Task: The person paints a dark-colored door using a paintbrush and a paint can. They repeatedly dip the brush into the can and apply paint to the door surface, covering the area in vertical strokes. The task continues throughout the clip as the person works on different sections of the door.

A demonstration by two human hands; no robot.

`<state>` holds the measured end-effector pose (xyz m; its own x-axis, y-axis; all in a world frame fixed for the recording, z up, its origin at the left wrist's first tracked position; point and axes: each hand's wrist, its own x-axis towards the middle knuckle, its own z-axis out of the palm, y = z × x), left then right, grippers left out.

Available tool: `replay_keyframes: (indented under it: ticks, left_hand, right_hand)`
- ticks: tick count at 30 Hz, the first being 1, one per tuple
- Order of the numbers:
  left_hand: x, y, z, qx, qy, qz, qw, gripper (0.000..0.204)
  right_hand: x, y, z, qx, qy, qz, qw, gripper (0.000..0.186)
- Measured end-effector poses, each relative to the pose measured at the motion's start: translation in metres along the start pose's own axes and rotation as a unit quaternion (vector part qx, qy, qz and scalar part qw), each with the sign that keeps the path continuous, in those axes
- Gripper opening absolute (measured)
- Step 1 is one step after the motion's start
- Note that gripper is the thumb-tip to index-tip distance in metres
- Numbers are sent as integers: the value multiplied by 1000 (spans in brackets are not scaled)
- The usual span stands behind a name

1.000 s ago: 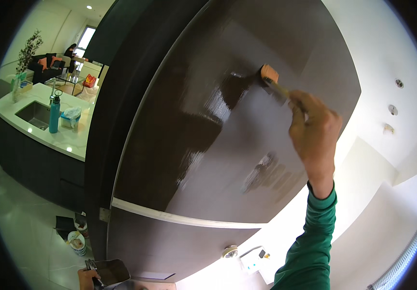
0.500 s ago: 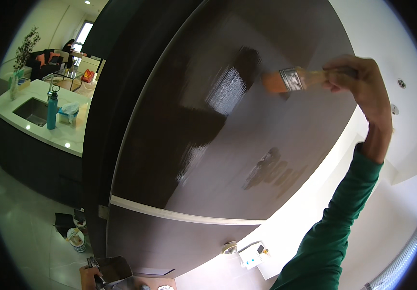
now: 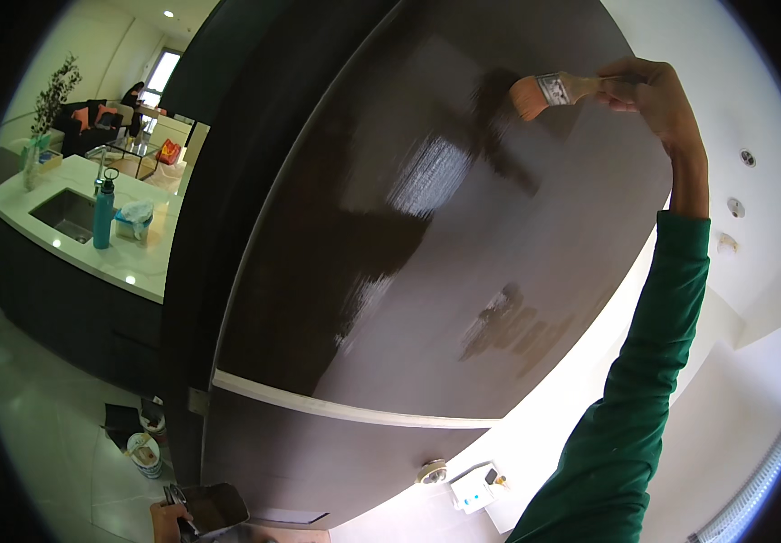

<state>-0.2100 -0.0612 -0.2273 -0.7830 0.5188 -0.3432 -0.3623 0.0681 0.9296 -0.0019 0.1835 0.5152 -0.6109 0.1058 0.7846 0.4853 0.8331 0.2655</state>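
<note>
My right hand (image 3: 648, 98), raised at the upper right, is closed around the wooden handle of a wide paintbrush (image 3: 558, 89). Its orange-brown bristles bend against a tall dark brown door (image 3: 490, 235). Wet, darker paint covers the door's left side, with a glossy patch (image 3: 431, 176) near the bristles. Lower on the surface are thin smeared strokes (image 3: 517, 326). At the bottom left, my left hand (image 3: 168, 522) grips a dark paint tray (image 3: 216, 507); a metal piece shows by the fingers. The tray's contents are hard to make out.
A pale strip (image 3: 345, 409) crosses the door above a round knob (image 3: 431, 471). Paint cans (image 3: 144, 452) stand on the floor at left. Beyond is a kitchen island (image 3: 73, 299) with a sink and a teal bottle (image 3: 103, 217). Someone (image 3: 132, 95) is far back near a window.
My right hand has moved up and slightly left, and the bristles press on the door. A fresh dark streak now runs below them. My left hand stays with the tray.
</note>
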Motion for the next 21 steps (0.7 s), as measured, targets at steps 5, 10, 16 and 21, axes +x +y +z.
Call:
replay_keyframes:
  ticks: [5,10,16,21]
  left_hand:
    - [-8,10,-3,1,-78,85,993,23]
    - [-16,8,-7,-18,-94,126,987,39]
    - [-11,11,-3,-6,-53,73,996,28]
    - [21,-19,-20,9,12,19,1000,8]
  right_hand:
    - [33,26,-25,-25,49,-18,998,25]
    - [62,43,-41,-134,134,-17,982,29]
    - [39,18,-23,-256,348,-7,902,27]
    - [31,37,8,-234,403,-59,883,25]
